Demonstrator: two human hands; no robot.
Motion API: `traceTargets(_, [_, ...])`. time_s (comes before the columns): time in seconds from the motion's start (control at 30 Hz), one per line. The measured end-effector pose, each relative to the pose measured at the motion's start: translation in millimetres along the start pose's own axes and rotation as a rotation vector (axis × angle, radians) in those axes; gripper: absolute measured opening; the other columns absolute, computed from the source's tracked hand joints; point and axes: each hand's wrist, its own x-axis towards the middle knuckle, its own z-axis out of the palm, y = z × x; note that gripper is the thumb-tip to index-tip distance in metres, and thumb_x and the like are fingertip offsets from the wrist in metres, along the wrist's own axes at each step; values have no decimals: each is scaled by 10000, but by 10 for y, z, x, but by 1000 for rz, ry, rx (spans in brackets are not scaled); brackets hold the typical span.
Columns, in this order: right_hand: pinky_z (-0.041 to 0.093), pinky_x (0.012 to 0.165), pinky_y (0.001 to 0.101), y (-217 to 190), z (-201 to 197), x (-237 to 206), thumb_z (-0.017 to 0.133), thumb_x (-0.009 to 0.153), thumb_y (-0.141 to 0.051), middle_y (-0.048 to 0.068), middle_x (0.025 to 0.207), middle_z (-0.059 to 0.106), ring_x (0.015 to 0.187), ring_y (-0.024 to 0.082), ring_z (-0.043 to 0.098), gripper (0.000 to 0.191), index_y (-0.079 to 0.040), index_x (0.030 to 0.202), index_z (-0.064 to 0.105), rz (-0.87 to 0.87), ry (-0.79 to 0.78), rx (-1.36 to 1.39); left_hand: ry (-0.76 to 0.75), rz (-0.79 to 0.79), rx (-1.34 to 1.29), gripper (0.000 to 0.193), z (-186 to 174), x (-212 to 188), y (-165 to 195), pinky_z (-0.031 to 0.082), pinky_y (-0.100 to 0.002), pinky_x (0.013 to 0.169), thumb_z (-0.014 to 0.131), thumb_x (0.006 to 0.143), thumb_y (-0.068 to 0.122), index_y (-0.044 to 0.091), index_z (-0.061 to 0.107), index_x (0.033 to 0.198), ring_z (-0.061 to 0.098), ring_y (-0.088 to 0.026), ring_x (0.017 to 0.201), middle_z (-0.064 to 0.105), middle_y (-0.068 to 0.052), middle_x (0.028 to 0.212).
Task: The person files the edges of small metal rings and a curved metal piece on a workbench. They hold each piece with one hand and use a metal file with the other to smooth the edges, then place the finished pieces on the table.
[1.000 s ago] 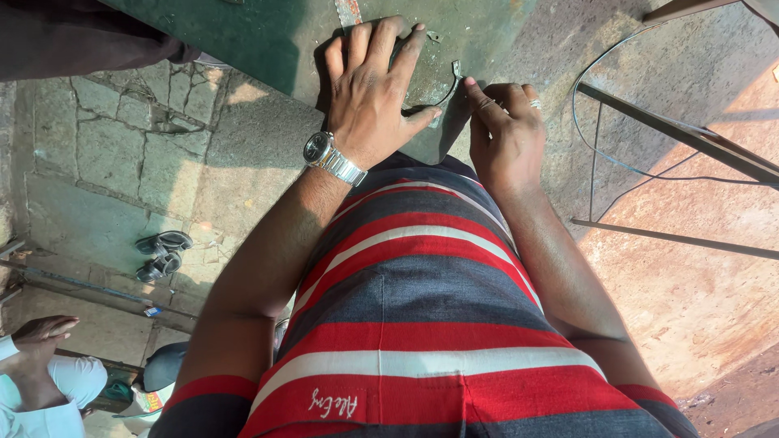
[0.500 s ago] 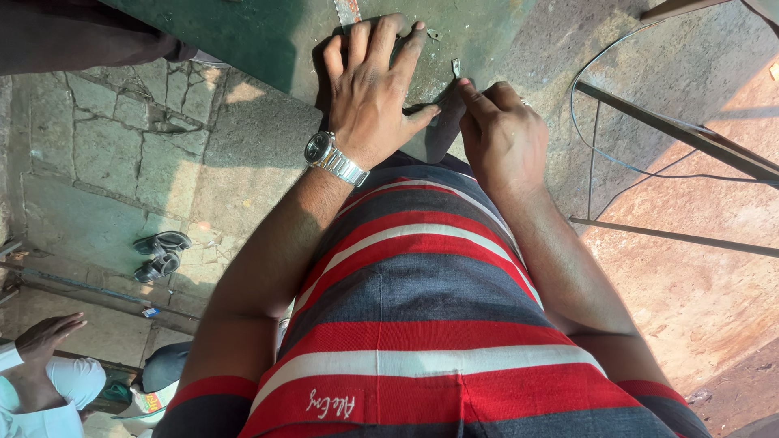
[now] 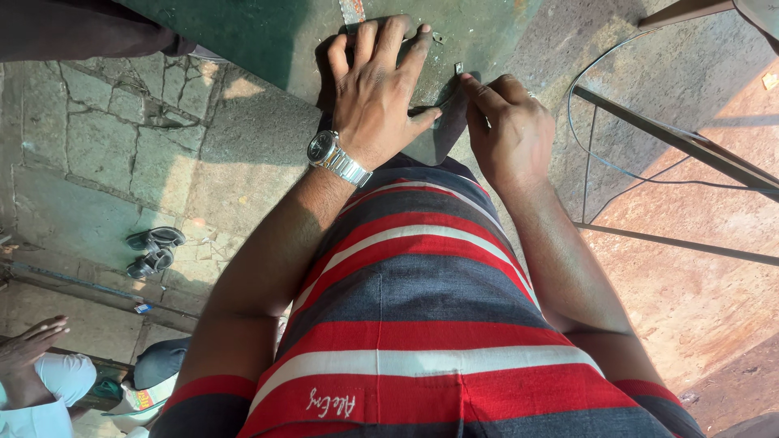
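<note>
On the green work surface [image 3: 268,40]: left hand [image 3: 377,97] spread wide, palm down, pinning a dark flat piece [image 3: 442,134]. Right hand [image 3: 507,130] just beside, fingers pinched narrow on that piece's right edge near a small metal bit [image 3: 458,67]. Silver wristwatch [image 3: 337,158] on left wrist. Below left, sandals [image 3: 152,250] on stone paving [image 3: 97,138]; another person's hand [image 3: 32,345] at bottom corner. Metal frame [image 3: 673,146] right.

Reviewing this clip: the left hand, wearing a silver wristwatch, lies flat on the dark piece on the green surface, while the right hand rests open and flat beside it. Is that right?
Not quite. In the head view the right hand is not open and flat: its fingers are curled, pinching the edge of the dark piece. The rest holds: the left hand, with the silver wristwatch, lies flat on that piece on the green surface.
</note>
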Motion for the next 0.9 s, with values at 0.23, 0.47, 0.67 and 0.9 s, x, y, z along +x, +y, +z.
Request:
traceTargets(0.23, [531,628,379,73,0,-3,724,1060,-156,52,932,706,743,250,701,140,-170,1171,809,-100,37,-30,7,24,12,902,37,-15,-28,262,-585,1048,967,718,435,44,587,1437,414,-319,1297,472,-125,1389])
traceTargets(0.47, [524,596,337,280,56,68,748,1040,-133,29,900,711,726,195,689,161,-183,1178,813,-216,51,-23,-10,30,11,893,51,-6,-40,256,-602,1023,961,713,400,57,584,1447,398,-336,1316,457,-132,1421])
traceTargets(0.67, [518,572,323,306,38,87,741,1027,-105,22,876,706,701,169,673,211,-197,1202,817,-240,29,-86,-30,15,6,890,6,16,-4,254,-608,1025,962,702,385,58,591,1442,397,-339,1325,454,-136,1430])
traceTargets(0.9, [544,597,318,50,-33,67,647,945,-98,35,969,700,778,192,686,383,-245,1269,792,-190,-32,-358,-33,23,16,898,-6,12,-13,266,-597,1022,970,697,373,49,593,1445,398,-342,1315,458,-133,1419])
